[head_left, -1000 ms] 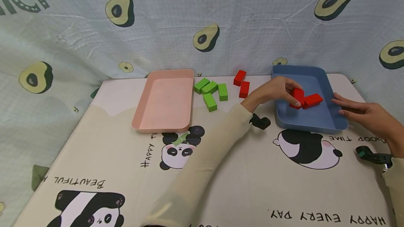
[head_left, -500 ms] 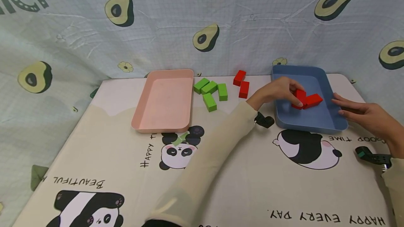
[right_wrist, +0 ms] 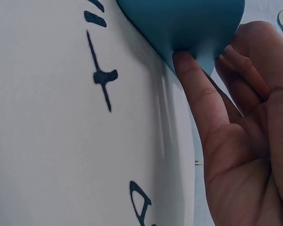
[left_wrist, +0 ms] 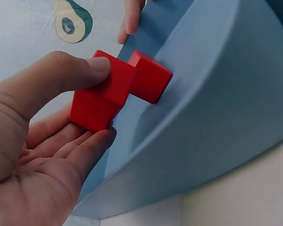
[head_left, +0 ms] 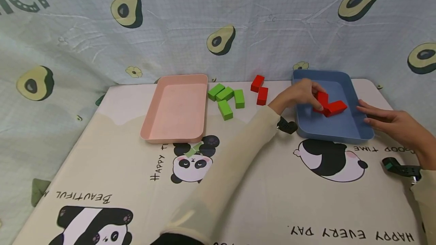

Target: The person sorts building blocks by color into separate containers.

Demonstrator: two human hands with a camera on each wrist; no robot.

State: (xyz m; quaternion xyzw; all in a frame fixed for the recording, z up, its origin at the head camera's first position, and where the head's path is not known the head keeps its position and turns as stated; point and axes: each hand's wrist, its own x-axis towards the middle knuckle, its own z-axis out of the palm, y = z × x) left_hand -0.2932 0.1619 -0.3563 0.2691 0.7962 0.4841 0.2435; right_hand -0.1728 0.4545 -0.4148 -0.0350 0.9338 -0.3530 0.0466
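Observation:
My left hand [head_left: 301, 94] reaches over the left side of the blue tray [head_left: 335, 133] and pinches a red block [left_wrist: 104, 94] between thumb and fingers. Another red block [head_left: 335, 109] lies in the tray, right beside the held one. In the left wrist view, that second block [left_wrist: 151, 77] shows just behind it. My right hand [head_left: 396, 122] is at the tray's right side with its fingers extended. The right wrist view shows a fingertip against the outer wall of the tray [right_wrist: 188, 23].
A pink tray [head_left: 174, 109] stands on the left of the table. Between the trays lie several green blocks [head_left: 225, 109] and two red blocks [head_left: 262, 96]. A patterned sheet [head_left: 170, 25] hangs behind the table.
The red block in my left hand has shifted slightly, first right, then back toward the far side of the tray. My right hand stays at the tray's side.

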